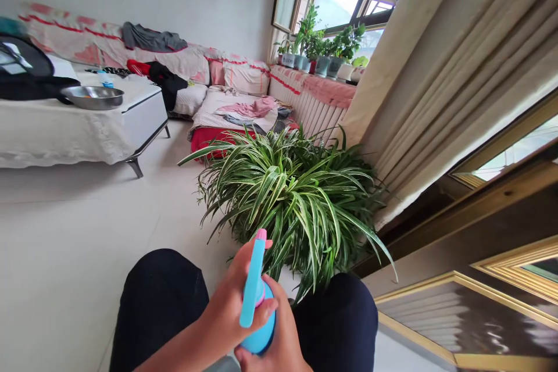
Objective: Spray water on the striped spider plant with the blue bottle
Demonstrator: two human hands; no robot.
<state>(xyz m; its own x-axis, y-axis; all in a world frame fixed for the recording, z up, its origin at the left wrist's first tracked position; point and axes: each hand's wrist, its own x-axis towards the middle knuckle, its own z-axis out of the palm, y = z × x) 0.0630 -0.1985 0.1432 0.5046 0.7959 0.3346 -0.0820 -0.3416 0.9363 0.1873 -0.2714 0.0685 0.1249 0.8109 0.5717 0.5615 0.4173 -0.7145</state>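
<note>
The left hand [230,296] and right hand [286,328] gripped the sprayer [253,289], already taken up near the plant [288,192]; no mist showed.

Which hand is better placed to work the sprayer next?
Likely the left hand: it holds the spray bottle high, just under the spray head, while the right hand cups it lower down.

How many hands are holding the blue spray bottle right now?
2. The left hand wraps around the upper part of the blue spray bottle, and the right hand grips its body lower down. Some fingers are hidden behind it.
</note>
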